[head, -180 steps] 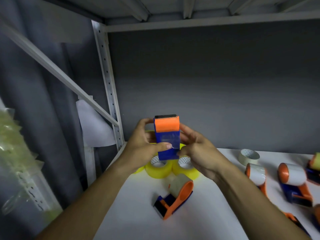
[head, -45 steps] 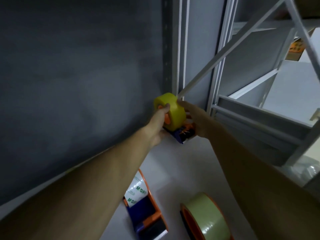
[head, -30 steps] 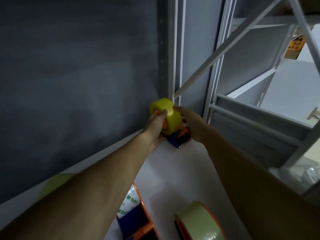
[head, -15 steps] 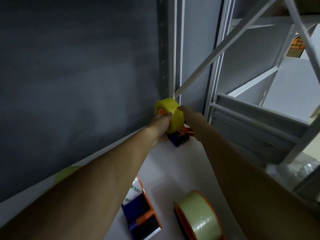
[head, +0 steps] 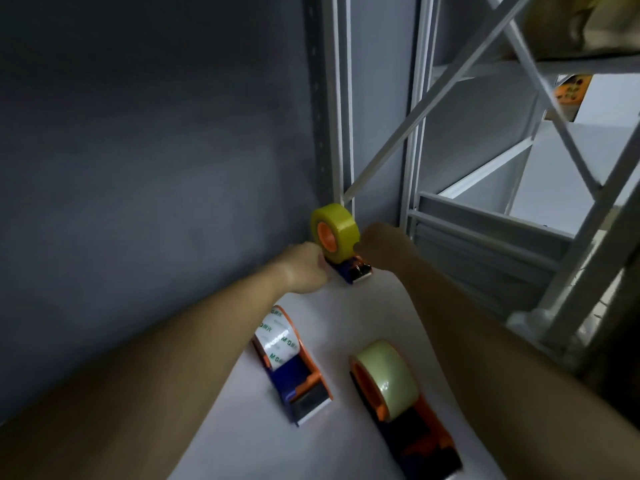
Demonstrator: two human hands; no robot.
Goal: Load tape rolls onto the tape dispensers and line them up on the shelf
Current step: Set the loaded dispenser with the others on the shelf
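A blue and orange tape dispenser (head: 356, 271) loaded with a yellow tape roll (head: 337, 230) stands on the white shelf (head: 360, 317) in its far corner. My left hand (head: 304, 268) is curled against the left of its base. My right hand (head: 384, 247) is curled against its right side, thumb by the roll. The fingertips of both hands are hidden. Nearer to me lie two more loaded dispensers: one with a white printed roll (head: 280, 344), one with a pale clear roll (head: 388, 379).
A dark grey back wall (head: 156, 150) runs along the left. The shelf's perforated metal upright (head: 332, 98) and a diagonal brace (head: 433, 102) rise just behind the yellow roll. A neighbouring rack (head: 519, 254) stands to the right.
Six seconds ago I held a dispenser at the shelf's other end. In the last half second my left hand dropped from the yellow roll to the dispenser's base, and the dispenser settled in the corner.
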